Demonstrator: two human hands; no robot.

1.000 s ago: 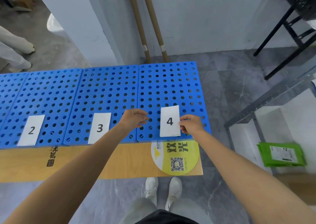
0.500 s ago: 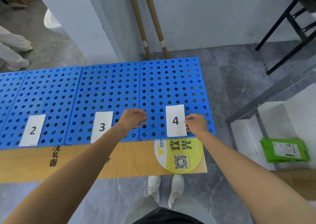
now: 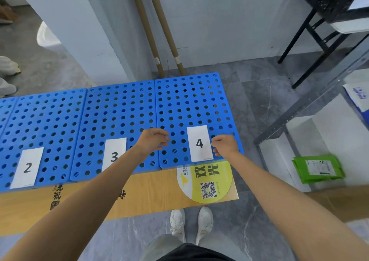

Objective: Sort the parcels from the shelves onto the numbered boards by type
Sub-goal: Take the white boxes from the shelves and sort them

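Three blue perforated boards lie side by side on a wooden table [image 3: 151, 189]. Board 4 [image 3: 189, 105] carries a white card marked 4 [image 3: 199, 143] near its front edge. My right hand [image 3: 224, 146] pinches that card's right edge with curled fingers. My left hand [image 3: 152, 142] hovers over the seam between board 4 and board 3 [image 3: 115, 113], fingers loosely bent, holding nothing. Board 3 has its card 3 [image 3: 114, 155], partly under my left forearm, and board 2 [image 3: 44, 121] has card 2 [image 3: 28, 167]. Green parcels [image 3: 318, 168] lie stacked on a low shelf at the right.
A grey metal shelf frame [image 3: 311, 103] stands to the right, with a white and blue parcel [image 3: 357, 95] higher up. Two cardboard tubes [image 3: 159, 31] lean on the wall behind the boards. A black stand [image 3: 311, 33] is at the far right. A yellow sticker [image 3: 205, 181] marks the table's corner.
The number 4 card has shifted slightly up the board, away from its front edge, with my right hand at its right side. My left hand stays almost where it was.
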